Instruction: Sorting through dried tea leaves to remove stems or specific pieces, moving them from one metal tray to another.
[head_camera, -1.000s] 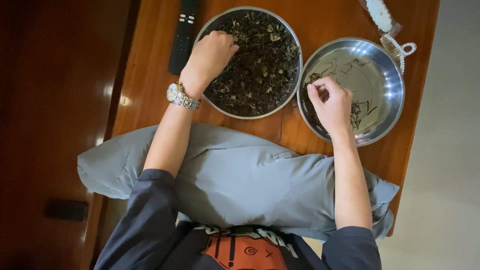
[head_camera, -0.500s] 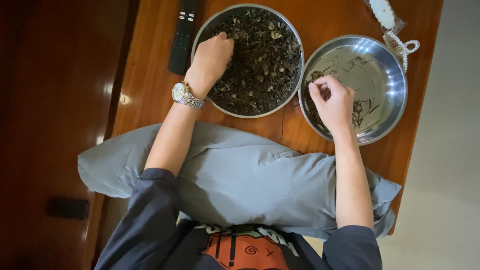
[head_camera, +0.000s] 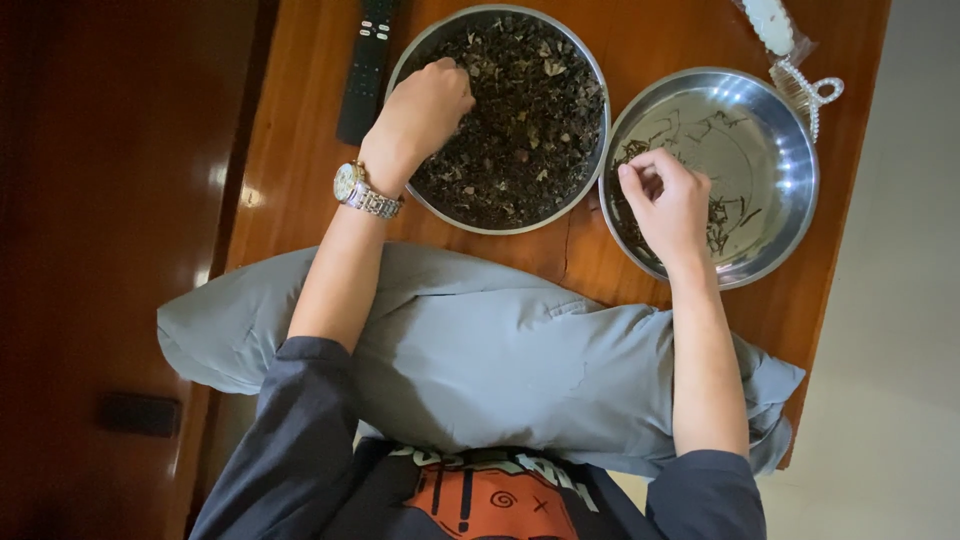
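A round metal bowl (head_camera: 598, 92) full of dark dried leaves (head_camera: 530, 110) stands on the wooden table (head_camera: 300, 130). My left hand (head_camera: 420, 115), with a metal wristwatch (head_camera: 362, 190), rests curled on the leaves at the bowl's left side. To the right, a second shiny metal bowl (head_camera: 780, 130) holds only a few thin stems (head_camera: 725, 210). My right hand (head_camera: 665, 200) hovers over its left edge, fingertips pinched together; whether something small is between them I cannot tell.
A black remote control (head_camera: 365, 65) lies left of the full bowl. A white hair claw clip (head_camera: 812, 95) and a wrapped white item (head_camera: 772, 25) sit at the table's far right. A grey pillow (head_camera: 500, 360) lies across my lap against the table edge.
My left hand has shifted slightly within the leaf bowl. The right hand stays over the second bowl with fingers pinched.
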